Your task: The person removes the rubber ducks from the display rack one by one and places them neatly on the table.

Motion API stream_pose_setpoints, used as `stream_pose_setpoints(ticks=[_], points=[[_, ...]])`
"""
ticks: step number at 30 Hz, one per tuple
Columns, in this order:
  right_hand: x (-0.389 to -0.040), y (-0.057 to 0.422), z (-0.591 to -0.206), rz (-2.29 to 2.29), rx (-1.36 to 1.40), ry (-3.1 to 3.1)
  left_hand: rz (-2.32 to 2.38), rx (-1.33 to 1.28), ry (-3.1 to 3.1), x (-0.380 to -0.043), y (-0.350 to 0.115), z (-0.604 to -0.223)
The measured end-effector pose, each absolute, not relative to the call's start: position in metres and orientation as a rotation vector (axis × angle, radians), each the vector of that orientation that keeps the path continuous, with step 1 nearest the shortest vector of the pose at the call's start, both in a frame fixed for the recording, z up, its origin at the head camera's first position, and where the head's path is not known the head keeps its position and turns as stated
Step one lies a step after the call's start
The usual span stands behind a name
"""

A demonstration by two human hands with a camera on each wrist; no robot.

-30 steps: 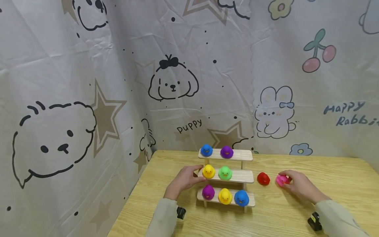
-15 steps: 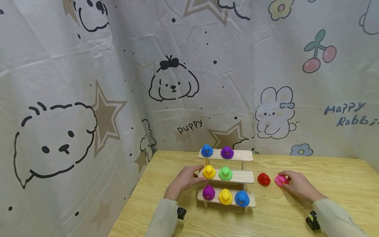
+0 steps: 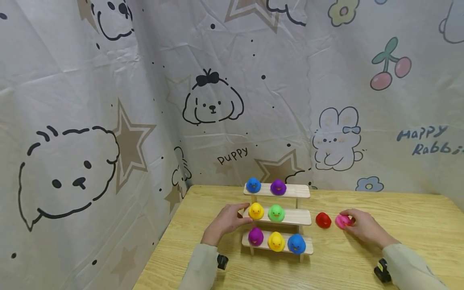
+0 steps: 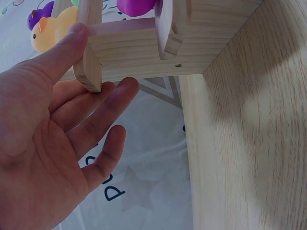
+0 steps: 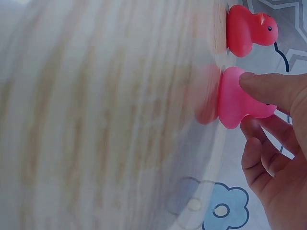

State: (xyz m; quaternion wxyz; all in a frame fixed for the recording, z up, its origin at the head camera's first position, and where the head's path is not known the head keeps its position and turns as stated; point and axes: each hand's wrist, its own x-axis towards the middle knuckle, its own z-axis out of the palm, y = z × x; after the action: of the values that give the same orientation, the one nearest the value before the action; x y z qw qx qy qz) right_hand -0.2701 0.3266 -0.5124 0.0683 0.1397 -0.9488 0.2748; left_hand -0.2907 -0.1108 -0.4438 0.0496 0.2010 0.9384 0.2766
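My right hand (image 3: 367, 227) pinches a pink rubber duck (image 3: 341, 221) between thumb and fingers, and the duck sits at the tabletop. Just left of it stands a red rubber duck (image 3: 323, 220). My left hand (image 3: 225, 221) holds the left end of the middle step of a three-step wooden display stand (image 3: 300, 216). In the left wrist view, its thumb lies on that board (image 4: 89, 72) beside a yellow duck (image 4: 55, 33), with the other fingers behind the board.
Blue (image 3: 253, 185) and purple (image 3: 278, 187) ducks stand on the top step, yellow (image 3: 256, 211) and green (image 3: 276, 213) on the middle. Purple (image 3: 255, 236), yellow (image 3: 276, 241) and blue (image 3: 297, 244) ducks fill the bottom step. A printed curtain (image 3: 282, 112) hangs behind the wooden table (image 3: 406, 213).
My right hand and the pink duck have shifted slightly left, closer to the red duck. The left hand keeps its hold on the stand.
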Motion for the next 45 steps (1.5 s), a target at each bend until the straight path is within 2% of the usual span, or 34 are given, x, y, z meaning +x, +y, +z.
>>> stream_pose_setpoints(ticks=[22,45], points=[[-0.246,0.325,-0.497,0.691,0.450,-2.799,0.836,0.663,2.872,-0.293,-0.113,-0.445],[-0.215,0.285,-0.479,0.623,0.583,-2.730,0.849,0.649,2.857,-0.294,-0.112,-0.446]])
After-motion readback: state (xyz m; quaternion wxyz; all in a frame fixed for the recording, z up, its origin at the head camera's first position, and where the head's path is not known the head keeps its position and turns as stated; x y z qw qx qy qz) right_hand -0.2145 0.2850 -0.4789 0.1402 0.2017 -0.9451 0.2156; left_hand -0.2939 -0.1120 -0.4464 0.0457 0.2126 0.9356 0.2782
